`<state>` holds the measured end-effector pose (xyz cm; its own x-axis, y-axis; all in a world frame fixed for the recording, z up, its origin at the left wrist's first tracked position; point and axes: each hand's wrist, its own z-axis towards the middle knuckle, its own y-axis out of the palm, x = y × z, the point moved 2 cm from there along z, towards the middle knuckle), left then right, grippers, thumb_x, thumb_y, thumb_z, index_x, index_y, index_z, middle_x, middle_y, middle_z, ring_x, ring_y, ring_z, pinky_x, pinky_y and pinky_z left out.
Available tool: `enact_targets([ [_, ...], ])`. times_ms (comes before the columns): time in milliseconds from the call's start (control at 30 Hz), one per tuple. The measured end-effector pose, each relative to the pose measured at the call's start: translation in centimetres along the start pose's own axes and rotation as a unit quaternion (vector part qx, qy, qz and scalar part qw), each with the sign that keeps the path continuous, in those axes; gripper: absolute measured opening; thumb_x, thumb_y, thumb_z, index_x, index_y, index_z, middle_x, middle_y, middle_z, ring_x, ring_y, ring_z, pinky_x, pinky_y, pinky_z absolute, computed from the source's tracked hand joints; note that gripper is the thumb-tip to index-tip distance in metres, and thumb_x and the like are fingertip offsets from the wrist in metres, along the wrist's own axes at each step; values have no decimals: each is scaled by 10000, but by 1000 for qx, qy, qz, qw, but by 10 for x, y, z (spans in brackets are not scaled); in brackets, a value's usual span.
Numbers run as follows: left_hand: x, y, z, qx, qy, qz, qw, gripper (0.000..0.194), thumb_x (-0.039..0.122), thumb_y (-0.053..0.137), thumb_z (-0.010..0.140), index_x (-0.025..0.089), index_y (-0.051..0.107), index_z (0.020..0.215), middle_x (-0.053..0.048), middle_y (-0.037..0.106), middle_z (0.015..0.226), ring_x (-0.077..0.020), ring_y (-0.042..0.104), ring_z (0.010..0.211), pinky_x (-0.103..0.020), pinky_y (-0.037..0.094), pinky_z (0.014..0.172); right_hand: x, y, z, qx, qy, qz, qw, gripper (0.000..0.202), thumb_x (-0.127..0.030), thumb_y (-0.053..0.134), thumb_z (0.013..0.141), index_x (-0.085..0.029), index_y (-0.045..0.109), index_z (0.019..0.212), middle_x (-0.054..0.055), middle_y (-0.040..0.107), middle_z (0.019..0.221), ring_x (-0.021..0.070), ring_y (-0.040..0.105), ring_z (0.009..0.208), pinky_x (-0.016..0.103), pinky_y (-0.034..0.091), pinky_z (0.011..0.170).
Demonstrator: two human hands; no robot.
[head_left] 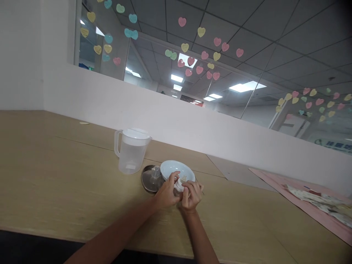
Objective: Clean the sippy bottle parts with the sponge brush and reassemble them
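Note:
Between my hands, just in front of a white oval bowl [172, 168], is a small white ring-shaped piece [179, 184] with a pale tip at its top. My left hand [167, 192] has its fingers wrapped round the left side of this piece. The fingers of my right hand [191, 194] are bent and pressed against its right side. A metal tray [148, 184] lies left of the bowl, holding a small clear cup [156, 172]. Farther left stands a translucent lidded pitcher [131, 156].
The wooden table [82, 187] runs along a white wall [176, 128] below windows with heart-shaped notes. At the right, a pink mat [302, 205] carries crumpled whitish cloth or paper [316, 201]. A small pale scrap [84, 123] lies at the back left.

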<state>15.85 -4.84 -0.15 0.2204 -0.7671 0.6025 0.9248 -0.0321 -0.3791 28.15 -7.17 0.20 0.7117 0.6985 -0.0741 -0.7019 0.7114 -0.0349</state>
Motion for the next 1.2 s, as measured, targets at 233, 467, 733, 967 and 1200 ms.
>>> enact_targets([
  [233,3,-1,5,-42,-10,-43,998,787,164,582,743,210,194,1426,-95,583,1214,-206,573,1096,-345,439,960,1,14,-12,82,289,70,951,320,-400,431,898,-156,620,981,81,646,882,195,585,809,336,435,753],
  [467,5,-3,5,-53,-13,-33,998,810,166,577,732,205,192,1443,-94,596,1217,-219,578,1097,-342,433,957,10,23,-12,100,411,147,894,377,-493,421,869,-164,598,918,68,639,887,194,599,834,323,455,762],
  [733,3,-1,2,-55,-20,-21,998,806,170,568,737,199,186,1446,-96,612,1196,-217,598,1055,-334,450,920,15,25,-15,110,408,135,896,382,-519,411,869,-186,558,754,1,576,703,153,535,682,277,408,651],
  [967,0,-1,2,-43,-5,-23,999,816,177,588,733,196,190,1445,-115,574,1252,-229,559,1134,-362,418,989,11,21,-11,103,352,104,925,370,-454,379,907,-207,485,654,-24,507,629,145,465,645,275,366,639],
  [1200,-4,0,2,-42,20,-26,999,802,182,581,738,188,195,1441,-116,580,1231,-227,574,1099,-354,441,955,6,15,-4,96,255,52,961,364,-362,387,907,-217,415,574,-47,380,528,134,382,574,269,321,594],
])
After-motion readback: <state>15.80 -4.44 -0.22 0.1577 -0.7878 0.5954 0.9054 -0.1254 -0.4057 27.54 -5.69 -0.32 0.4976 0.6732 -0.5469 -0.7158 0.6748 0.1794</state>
